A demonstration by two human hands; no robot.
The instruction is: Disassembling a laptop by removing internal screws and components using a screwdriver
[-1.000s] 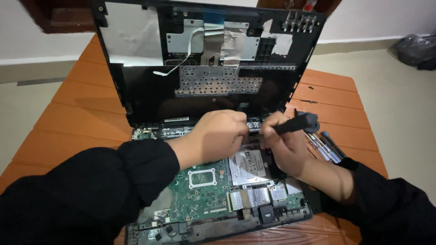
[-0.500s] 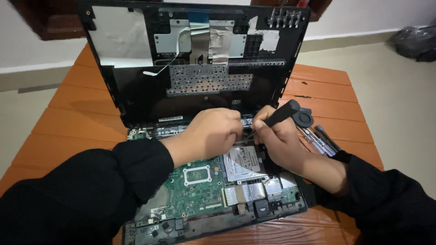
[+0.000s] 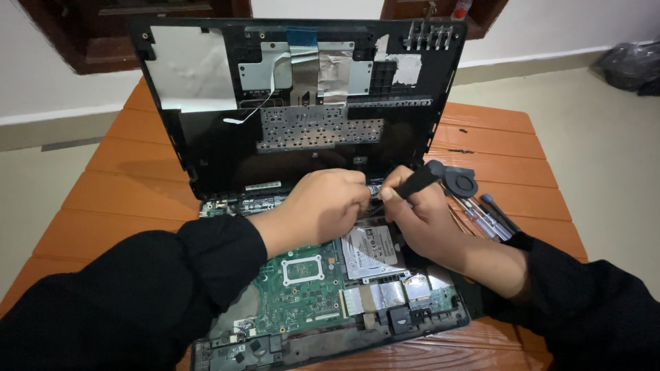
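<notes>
Right hand [image 3: 426,216] has tilted its black screwdriver [image 3: 412,183] lower at frame centre — left hand [image 3: 330,206] stays curled, its grip hidden, over the opened laptop [image 3: 302,288].

Passage behind the opened laptop base [image 3: 309,295] is blocked by its raised top cover [image 3: 295,103], the right side is crowded by screwdrivers [image 3: 485,216], while bare desk [image 3: 117,185] is left open leftward.

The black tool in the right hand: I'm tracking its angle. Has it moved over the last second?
Yes. The black tool has tilted from nearly level to tip-down toward the hinge edge of the laptop base.
</notes>
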